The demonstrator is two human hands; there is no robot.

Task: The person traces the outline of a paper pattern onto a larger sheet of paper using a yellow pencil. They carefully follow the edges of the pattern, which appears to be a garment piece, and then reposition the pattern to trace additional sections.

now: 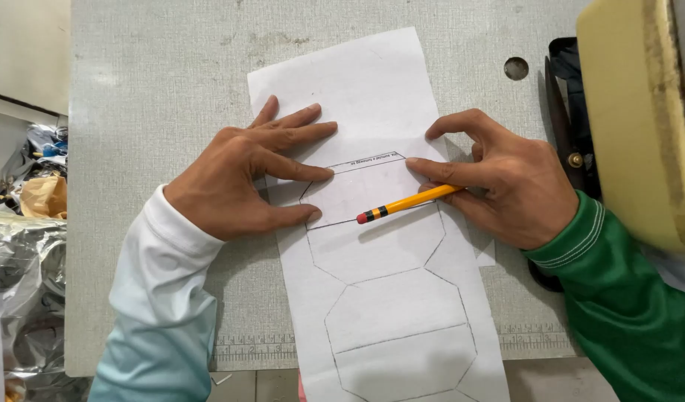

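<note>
A white paper sheet point(387, 298) with pencilled polygon outlines lies lengthwise on a grey work table point(156, 97). My left hand point(246, 179) rests flat on the sheet's left side, fingers spread, pressing it down. My right hand point(499, 179) grips a yellow pencil point(409, 202) with a red eraser end, held nearly level over the upper outline; its forefinger lies along the pencil and touches the paper. The pencil's tip is hidden under the hand.
Black scissors point(573, 126) lie at the right beside a yellow foam block point(633, 112). A round hole point(516, 68) is in the tabletop. A ruler scale point(253, 350) runs along the near edge. Crumpled plastic and scraps point(26, 223) pile up at the left.
</note>
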